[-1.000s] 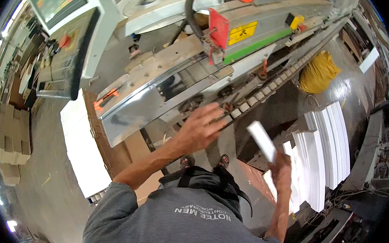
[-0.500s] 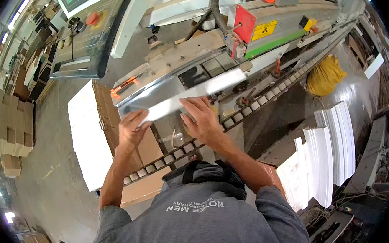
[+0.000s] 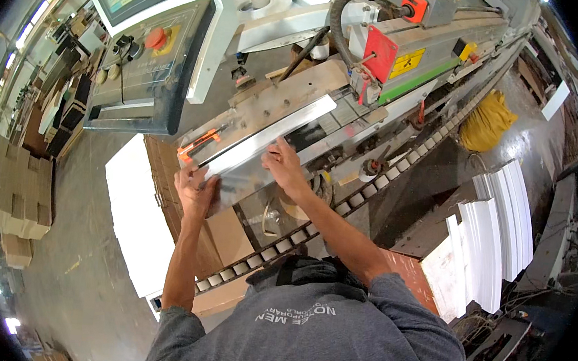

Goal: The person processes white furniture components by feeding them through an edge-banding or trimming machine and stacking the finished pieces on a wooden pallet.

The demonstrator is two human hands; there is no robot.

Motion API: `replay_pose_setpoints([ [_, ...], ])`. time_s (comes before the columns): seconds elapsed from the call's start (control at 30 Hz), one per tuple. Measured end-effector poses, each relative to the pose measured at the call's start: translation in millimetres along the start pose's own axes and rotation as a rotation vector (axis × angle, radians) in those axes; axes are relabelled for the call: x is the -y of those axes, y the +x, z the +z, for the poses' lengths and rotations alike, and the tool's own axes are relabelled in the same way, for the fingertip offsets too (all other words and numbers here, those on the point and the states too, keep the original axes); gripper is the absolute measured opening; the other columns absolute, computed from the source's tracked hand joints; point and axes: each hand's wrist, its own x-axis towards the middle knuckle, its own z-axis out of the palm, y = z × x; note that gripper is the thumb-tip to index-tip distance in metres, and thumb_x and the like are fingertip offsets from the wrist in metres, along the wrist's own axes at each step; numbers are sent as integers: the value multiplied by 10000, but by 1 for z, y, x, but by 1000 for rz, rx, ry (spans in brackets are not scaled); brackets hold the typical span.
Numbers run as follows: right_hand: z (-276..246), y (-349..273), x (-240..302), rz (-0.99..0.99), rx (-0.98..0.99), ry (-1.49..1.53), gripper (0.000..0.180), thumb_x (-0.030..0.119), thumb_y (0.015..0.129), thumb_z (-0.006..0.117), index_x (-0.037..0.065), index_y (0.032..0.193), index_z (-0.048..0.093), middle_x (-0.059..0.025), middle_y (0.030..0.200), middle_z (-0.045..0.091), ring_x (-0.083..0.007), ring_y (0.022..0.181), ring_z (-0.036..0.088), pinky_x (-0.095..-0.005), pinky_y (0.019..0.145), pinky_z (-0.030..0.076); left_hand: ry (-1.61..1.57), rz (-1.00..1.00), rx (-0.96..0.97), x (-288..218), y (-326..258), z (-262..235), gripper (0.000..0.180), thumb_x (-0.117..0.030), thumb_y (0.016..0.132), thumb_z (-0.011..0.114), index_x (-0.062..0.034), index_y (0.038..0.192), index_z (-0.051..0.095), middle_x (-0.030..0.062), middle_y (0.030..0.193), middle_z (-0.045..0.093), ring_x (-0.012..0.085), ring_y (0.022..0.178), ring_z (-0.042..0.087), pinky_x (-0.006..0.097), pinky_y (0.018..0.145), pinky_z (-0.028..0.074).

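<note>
A long white strip [image 3: 272, 133] lies along the metal bed of a machine, slanting up to the right. My left hand [image 3: 195, 190] is closed about its near left end, thumb on one side and fingers on the other. Close to the strip's near edge, my right hand [image 3: 283, 166] has its fingers loosely bent and apart; whether the fingertips touch the strip is hard to see. An orange clamp-like part [image 3: 199, 145] sits on the bed just beyond the left end. Dark and grey plates [image 3: 306, 136] lie beside the strip's right half.
A control panel with a red button [image 3: 156, 38] stands at upper left. Beyond the bed is a red and green machine housing [image 3: 381, 55]. A roller track [image 3: 284, 246] runs between me and the bed. White boards [image 3: 484, 243] are stacked at right, a white-topped carton [image 3: 138, 213] at left, a yellow sack [image 3: 487, 121] farther off.
The white strip has gone from being held above the bed to lying on it, farther from me. My right hand has come off the strip's face and its fingers have curled.
</note>
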Motion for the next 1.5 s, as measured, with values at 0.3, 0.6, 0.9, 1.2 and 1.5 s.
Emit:
replay_pose_setpoints([
  [0.3, 10, 5, -14, -114, -37, -331, 239, 128, 988, 579, -41, 1066, 429, -27, 939, 485, -100, 781, 515, -284, 726, 533, 38, -222, 112, 26, -10, -6, 346, -134, 717, 845, -60, 1042, 750, 123, 844, 620, 299, 838, 604, 403, 751, 501],
  [0.6, -15, 16, -3, -172, -8, -232, 322, 153, 997, 572, -96, 1140, 428, -36, 953, 486, -106, 767, 523, -276, 697, 537, -39, -93, 47, 7, 7, 15, 307, -62, 709, 838, -43, 1003, 751, 120, 782, 593, 296, 729, 600, 393, 652, 500],
  [0.9, -88, 42, 42, -171, -119, -223, 753, 115, 940, 624, -180, 1475, 185, -110, 1090, 534, -133, 862, 597, -258, 668, 577, -109, -100, 33, -53, 43, 80, 323, -97, 667, 866, -43, 966, 754, 102, 768, 581, 296, 715, 583, 410, 645, 483],
  [1.2, -173, 42, 74, -251, -187, -453, 594, 71, 951, 636, -57, 1469, 377, -81, 1008, 628, -104, 732, 588, -256, 637, 536, -72, 19, 12, -118, 91, 141, 311, -176, 690, 851, -72, 966, 751, 115, 841, 632, 325, 760, 632, 420, 675, 518],
  [1.5, -277, -175, 108, -338, -521, -775, 419, 3, 926, 620, 32, 1342, 584, -112, 1044, 676, -195, 884, 664, -310, 738, 542, -116, 54, 80, -151, 116, 219, 269, -206, 749, 824, -81, 974, 747, 148, 906, 680, 338, 794, 655, 436, 714, 534],
])
